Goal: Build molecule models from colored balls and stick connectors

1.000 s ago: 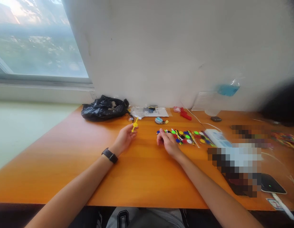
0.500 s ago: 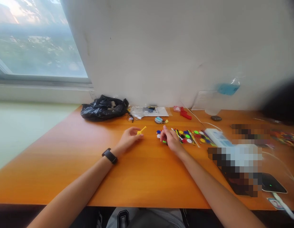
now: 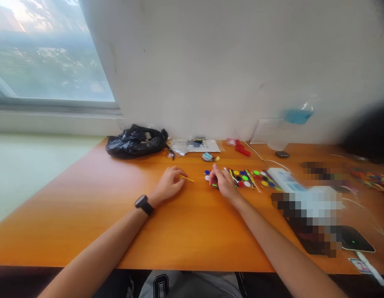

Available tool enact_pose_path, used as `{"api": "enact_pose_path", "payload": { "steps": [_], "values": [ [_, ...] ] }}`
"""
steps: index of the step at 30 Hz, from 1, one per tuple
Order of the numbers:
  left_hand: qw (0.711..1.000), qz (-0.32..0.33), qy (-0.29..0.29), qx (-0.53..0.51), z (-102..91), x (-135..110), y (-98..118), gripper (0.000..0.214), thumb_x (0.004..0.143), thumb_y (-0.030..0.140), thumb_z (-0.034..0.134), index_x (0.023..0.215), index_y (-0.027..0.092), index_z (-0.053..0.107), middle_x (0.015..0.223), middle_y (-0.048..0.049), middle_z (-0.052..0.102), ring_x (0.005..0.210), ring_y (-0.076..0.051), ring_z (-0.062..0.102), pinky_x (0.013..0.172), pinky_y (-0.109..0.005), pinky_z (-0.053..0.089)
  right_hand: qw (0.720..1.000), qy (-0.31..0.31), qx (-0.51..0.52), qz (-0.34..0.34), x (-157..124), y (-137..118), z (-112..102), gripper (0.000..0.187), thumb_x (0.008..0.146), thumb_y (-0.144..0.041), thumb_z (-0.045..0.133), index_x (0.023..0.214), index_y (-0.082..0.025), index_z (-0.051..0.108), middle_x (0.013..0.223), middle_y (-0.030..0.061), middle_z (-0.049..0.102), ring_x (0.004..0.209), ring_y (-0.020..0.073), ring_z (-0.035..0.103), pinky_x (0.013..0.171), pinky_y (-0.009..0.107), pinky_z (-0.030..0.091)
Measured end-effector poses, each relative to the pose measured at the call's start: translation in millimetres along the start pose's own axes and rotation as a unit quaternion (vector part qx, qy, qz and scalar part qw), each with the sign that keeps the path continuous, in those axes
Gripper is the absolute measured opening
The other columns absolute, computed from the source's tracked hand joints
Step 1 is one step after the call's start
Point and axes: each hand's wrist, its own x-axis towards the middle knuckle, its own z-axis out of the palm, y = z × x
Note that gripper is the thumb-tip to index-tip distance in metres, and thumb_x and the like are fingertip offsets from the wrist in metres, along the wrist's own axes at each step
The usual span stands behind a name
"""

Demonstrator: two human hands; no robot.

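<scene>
My left hand (image 3: 170, 183), with a black watch at the wrist, rests on the orange table (image 3: 185, 223) and pinches a thin yellow stick (image 3: 188, 179) that points right, low over the tabletop. My right hand (image 3: 222, 182) lies curled at the left end of a cluster of small coloured discs and sticks (image 3: 246, 178). Its fingers are bent over a green piece (image 3: 214, 186), and whether they grip it is hidden.
A black plastic bag (image 3: 134, 141) lies at the back by the wall, with clear packets and paper (image 3: 198, 145) beside it. A red tool (image 3: 241, 149), a white power strip (image 3: 283, 179) and a dark phone (image 3: 355, 240) sit to the right.
My left hand lowered and turned the yellow stick from upright to nearly flat, pointing right. My right hand shifted slightly right and curled over pieces at the cluster's left end.
</scene>
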Motion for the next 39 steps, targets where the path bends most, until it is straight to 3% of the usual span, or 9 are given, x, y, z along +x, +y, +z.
{"api": "enact_pose_path", "payload": {
  "steps": [5,12,17,20,23,25,30,34,39],
  "values": [
    [0.998,0.019,-0.007,0.060,2.3,-1.2,-5.8,0.042,0.084,0.014,0.059,0.122,0.023,0.074,0.127,-0.0108,0.065,0.122,-0.032,0.053,0.110,-0.045,0.041,1.000,-0.008,0.004,-0.001,-0.7,-0.5,-0.3,0.079,0.097,-0.080,0.037,0.052,-0.020,0.061,0.058,0.0050,0.060,0.063,0.0167,0.055,0.066,0.032,0.041],
    [1.000,0.010,0.005,0.022,5.7,0.4,-10.0,0.031,0.075,0.007,0.061,0.093,0.023,0.081,0.109,-0.0107,0.070,0.109,-0.032,0.056,0.106,-0.047,0.044,1.000,-0.012,-0.005,-0.003,-0.1,1.0,-0.1,0.080,0.098,-0.080,0.034,0.051,-0.020,0.060,0.058,0.0045,0.058,0.063,0.0164,0.055,0.066,0.032,0.041],
    [0.999,0.006,-0.042,0.017,4.8,1.2,-7.0,0.032,0.075,0.003,0.055,0.081,0.023,0.079,0.126,-0.0095,0.069,0.130,-0.034,0.051,0.118,-0.053,0.036,1.000,-0.015,-0.005,-0.006,0.7,5.7,-0.7,0.079,0.099,-0.079,0.034,0.052,-0.021,0.060,0.059,0.0045,0.060,0.064,0.0164,0.056,0.067,0.032,0.041],
    [1.000,0.006,-0.013,-0.013,4.4,1.1,-3.4,0.030,0.077,0.005,0.057,0.085,0.023,0.079,0.134,-0.0094,0.066,0.139,-0.035,0.043,0.122,-0.055,0.030,1.000,-0.013,-0.012,-0.004,0.8,7.0,-0.8,0.077,0.099,-0.078,0.036,0.052,-0.021,0.060,0.059,0.0046,0.060,0.064,0.0167,0.056,0.066,0.032,0.041],
    [0.997,0.004,0.064,-0.037,5.2,0.8,0.1,0.023,0.083,0.013,0.065,0.097,0.024,0.079,0.120,-0.0115,0.068,0.124,-0.033,0.053,0.115,-0.050,0.038,1.000,-0.011,-0.011,0.001,0.9,7.4,-0.6,0.076,0.099,-0.076,0.039,0.052,-0.021,0.060,0.059,0.0043,0.060,0.062,0.0166,0.055,0.065,0.032,0.041],
    [0.995,-0.009,0.090,-0.042,6.3,0.5,1.2,0.014,0.083,0.020,0.072,0.095,0.024,0.078,0.103,-0.0103,0.067,0.106,-0.030,0.058,0.103,-0.042,0.046,1.000,-0.012,-0.013,-0.001,1.1,7.7,-0.5,0.075,0.100,-0.075,0.039,0.052,-0.021,0.060,0.059,0.0043,0.060,0.062,0.0167,0.055,0.064,0.032,0.040],
    [0.998,-0.018,0.052,-0.034,8.0,-0.1,-2.1,0.011,0.080,0.015,0.069,0.083,0.022,0.076,0.086,-0.0078,0.065,0.083,-0.023,0.058,0.077,-0.032,0.046,1.000,-0.012,-0.025,-0.004,1.4,8.5,-0.5,0.076,0.100,-0.074,0.038,0.051,-0.021,0.060,0.057,0.0045,0.059,0.062,0.0173,0.054,0.065,0.033,0.040],
    [0.997,-0.017,0.064,-0.037,8.0,-0.1,-5.9,0.022,0.075,0.008,0.067,0.087,0.022,0.077,0.086,-0.0062,0.065,0.078,-0.021,0.058,0.072,-0.029,0.044,1.000,-0.010,-0.028,-0.005,0.9,8.3,-0.3,0.076,0.100,-0.075,0.038,0.051,-0.021,0.059,0.058,0.0043,0.059,0.061,0.0172,0.055,0.066,0.033,0.041],
    [0.997,-0.009,0.079,-0.025,9.3,-0.6,-9.2,0.017,0.074,0.009,0.071,0.085,0.021,0.076,0.082,-0.0042,0.062,0.069,-0.017,0.056,0.066,-0.026,0.043,0.999,-0.005,-0.033,-0.013,-0.1,3.9,0.8,0.077,0.098,-0.078,0.038,0.050,-0.021,0.059,0.058,0.0047,0.059,0.061,0.0172,0.054,0.065,0.033,0.041]
  ]
}}
